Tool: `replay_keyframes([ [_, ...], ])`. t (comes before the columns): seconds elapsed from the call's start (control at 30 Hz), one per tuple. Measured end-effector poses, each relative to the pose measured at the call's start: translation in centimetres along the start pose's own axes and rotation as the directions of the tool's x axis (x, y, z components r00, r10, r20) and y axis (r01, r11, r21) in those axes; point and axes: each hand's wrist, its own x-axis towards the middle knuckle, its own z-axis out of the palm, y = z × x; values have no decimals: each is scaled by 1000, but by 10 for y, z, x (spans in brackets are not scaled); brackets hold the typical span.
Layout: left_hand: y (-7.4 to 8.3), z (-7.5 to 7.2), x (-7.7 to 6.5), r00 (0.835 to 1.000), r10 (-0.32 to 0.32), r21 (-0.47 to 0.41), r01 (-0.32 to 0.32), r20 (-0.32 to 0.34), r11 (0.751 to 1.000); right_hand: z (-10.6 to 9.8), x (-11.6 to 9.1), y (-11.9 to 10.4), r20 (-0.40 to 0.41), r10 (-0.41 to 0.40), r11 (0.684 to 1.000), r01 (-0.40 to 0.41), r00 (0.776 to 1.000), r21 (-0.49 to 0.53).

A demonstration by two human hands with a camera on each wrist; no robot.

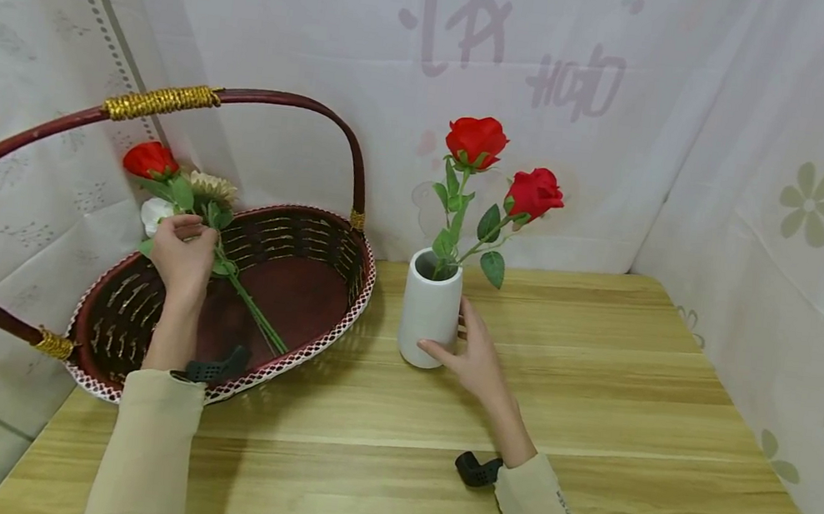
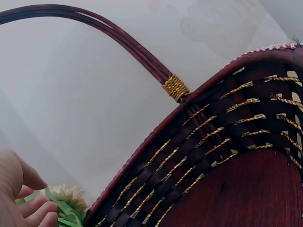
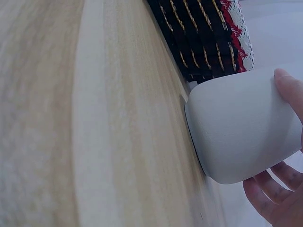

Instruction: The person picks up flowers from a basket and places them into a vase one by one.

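My left hand (image 1: 186,254) is over the back left of a wicker basket (image 1: 360,281), fingers bent among artificial flowers. A red rose (image 1: 151,159), a white flower (image 1: 155,214) and a cream flower (image 1: 210,187) lie around it, their green stems (image 1: 258,316) slanting across the basket. In the left wrist view, green leaves (image 2: 68,215) show beside its fingertips; I cannot tell whether they pinch a stem. My right hand (image 1: 473,351) holds the lower side of a white vase (image 1: 427,313), thumb in front, fingers behind. Two red roses (image 1: 477,142) stand in the vase.
The basket's tall handle (image 1: 352,138) arches over the left side, wrapped in gold cord. A wooden table (image 1: 595,377) carries basket and vase. Pale printed curtains (image 1: 316,21) close off the back and sides. A black camera mount (image 1: 477,470) sits at the right wrist.
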Motion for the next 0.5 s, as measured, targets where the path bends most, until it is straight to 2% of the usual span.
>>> replay_keyframes([
  [0.17, -3, -3, 3, 999, -39, 29, 39, 24, 999, 1, 0, 0, 2, -4, 1000, 4, 1000, -4],
  [0.23, -4, -3, 3, 997, -64, 50, 61, 53, 997, 1, 0, -1, -1, -3, 1000, 3, 1000, 0],
  [0.5, -6, -3, 4, 977, -148, 158, 123, 154, 980, 0, -1, -7, -11, -5, 1000, 5, 1000, 18],
])
